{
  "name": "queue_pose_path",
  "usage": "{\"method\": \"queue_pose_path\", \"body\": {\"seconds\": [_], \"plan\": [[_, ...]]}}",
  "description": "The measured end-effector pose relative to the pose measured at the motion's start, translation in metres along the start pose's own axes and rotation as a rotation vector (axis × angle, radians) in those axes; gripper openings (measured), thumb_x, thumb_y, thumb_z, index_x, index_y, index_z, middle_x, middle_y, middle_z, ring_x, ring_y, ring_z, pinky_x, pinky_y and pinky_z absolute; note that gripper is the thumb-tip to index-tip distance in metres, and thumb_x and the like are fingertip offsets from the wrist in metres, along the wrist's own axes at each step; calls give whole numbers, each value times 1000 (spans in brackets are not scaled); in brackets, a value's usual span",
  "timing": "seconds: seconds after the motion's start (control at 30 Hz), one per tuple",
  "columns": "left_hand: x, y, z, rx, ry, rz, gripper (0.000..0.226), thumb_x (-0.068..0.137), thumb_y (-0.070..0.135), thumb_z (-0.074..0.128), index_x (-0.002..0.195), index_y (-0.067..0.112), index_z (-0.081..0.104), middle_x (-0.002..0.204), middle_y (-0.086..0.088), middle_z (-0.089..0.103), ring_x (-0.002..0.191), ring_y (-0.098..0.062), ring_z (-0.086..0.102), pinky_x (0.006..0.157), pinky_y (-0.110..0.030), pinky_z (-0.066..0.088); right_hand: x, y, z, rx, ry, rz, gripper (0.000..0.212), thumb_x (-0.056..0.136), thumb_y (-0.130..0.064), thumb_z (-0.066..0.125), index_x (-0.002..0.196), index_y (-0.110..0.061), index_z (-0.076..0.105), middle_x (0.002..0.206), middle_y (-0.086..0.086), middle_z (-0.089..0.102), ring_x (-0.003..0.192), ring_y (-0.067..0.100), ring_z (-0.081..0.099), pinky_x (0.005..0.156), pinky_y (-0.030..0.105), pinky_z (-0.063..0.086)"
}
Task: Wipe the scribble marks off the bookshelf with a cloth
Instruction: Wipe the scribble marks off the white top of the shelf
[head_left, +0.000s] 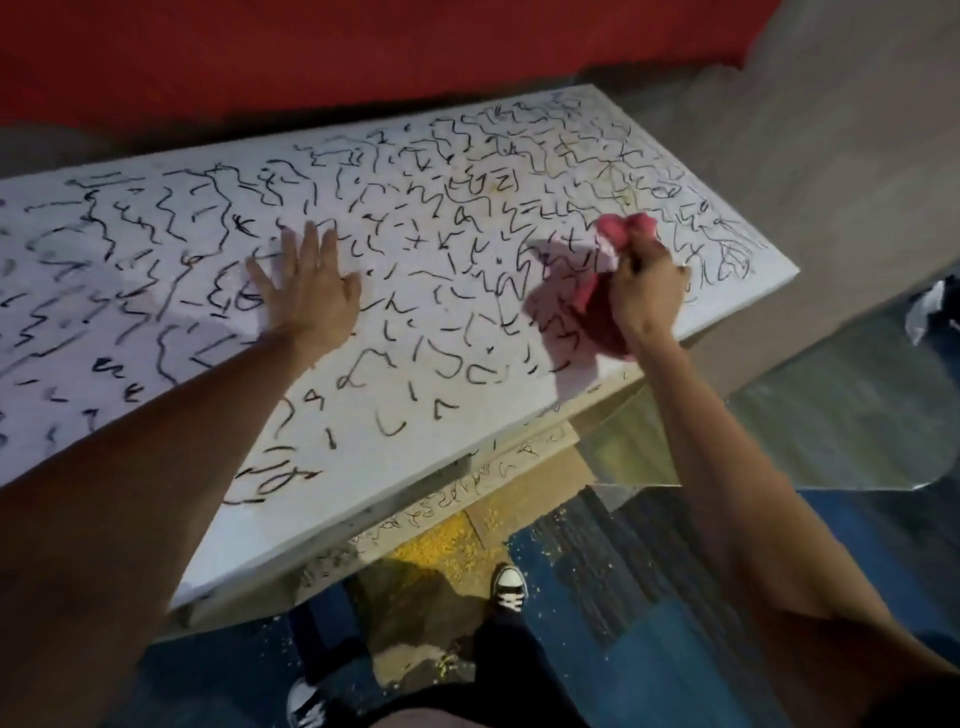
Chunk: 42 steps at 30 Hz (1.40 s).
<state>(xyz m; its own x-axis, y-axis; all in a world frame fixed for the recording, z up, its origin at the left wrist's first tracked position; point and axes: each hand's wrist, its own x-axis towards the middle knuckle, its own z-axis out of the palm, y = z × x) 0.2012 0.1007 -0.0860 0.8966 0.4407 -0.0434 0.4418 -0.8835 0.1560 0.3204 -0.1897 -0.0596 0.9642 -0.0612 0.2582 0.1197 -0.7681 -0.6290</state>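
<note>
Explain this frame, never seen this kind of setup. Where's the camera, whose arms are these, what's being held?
There is no machine here. It is one picture from a wide-angle camera worn on a person's head, looking forward and down, so the two bare arms are the wearer's own.

The white slab is the top of a bookshelf, covered almost all over with black scribble marks.

The left hand lies flat on the top with its fingers spread and holds nothing. The right hand has its grip closed round a bunched pink cloth near the right end. I cannot tell whether the cloth touches the surface.

Below the front edge you can see the wearer's shoe on the floor.
</note>
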Motion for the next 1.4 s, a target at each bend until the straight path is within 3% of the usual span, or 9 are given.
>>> {"method": "queue_pose_path", "body": {"seconds": [0.2,0.37,0.57,0.7,0.8,0.93,1.2,1.27,1.4], "plan": [[47,29,23,-38,29,-216,64,100,44,26,153,11,11,161,-6,4,147,-26,-3,113,-61,-5,125,104,-12,-430,-111,367,49,97,-35,35,143,-17,36,154,17,23,141,42,14,112,54,15],[48,33,34,-55,53,-240,78,86,52,11,153,14,15,161,-5,8,148,-23,3,114,-53,-3,173,105,14,-465,-241,337,56,99,-37,25,153,-22,18,160,11,5,146,36,3,115,57,0],[53,31,36,-9,81,-244,80,83,56,8,153,18,15,161,-1,9,147,-21,4,114,-51,3,160,49,67,-409,-366,-93,55,100,-33,33,151,-19,21,159,13,13,145,35,10,115,53,12],[52,28,38,12,98,-235,84,81,59,4,153,18,15,161,-2,11,147,-21,7,114,-51,7,159,27,66,-261,-423,-449,53,93,-11,40,145,-20,40,148,11,37,127,39,34,104,46,33],[53,29,39,-6,107,-234,81,83,57,5,153,17,16,160,-3,13,146,-20,8,114,-52,6,217,52,53,-291,-188,-244,54,90,-10,39,144,-18,38,144,12,41,126,40,37,103,49,33],[53,31,40,-9,105,-269,83,82,58,2,154,17,13,161,-1,9,147,-18,5,115,-48,2,271,80,66,-419,-325,185,53,96,-34,40,148,-25,32,158,12,18,144,39,11,114,56,6],[53,32,36,24,57,-282,83,82,57,1,154,18,11,161,-1,8,148,-19,4,116,-52,5,213,-19,136,-398,-500,-422,47,100,-28,37,147,-24,35,159,10,13,145,36,5,113,56,16],[53,34,36,56,46,-270,82,83,56,1,154,17,10,161,-1,7,148,-19,4,116,-53,7,206,-21,141,-309,-575,-546,44,100,-22,38,143,-24,42,153,10,28,140,38,21,111,53,24],[54,36,29,5,27,-306,79,85,55,3,154,18,10,161,0,6,148,-17,2,116,-51,3,273,-6,131,-231,-304,-293,44,93,-17,39,134,-3,48,130,19,53,120,38,49,102,48,40]]}}
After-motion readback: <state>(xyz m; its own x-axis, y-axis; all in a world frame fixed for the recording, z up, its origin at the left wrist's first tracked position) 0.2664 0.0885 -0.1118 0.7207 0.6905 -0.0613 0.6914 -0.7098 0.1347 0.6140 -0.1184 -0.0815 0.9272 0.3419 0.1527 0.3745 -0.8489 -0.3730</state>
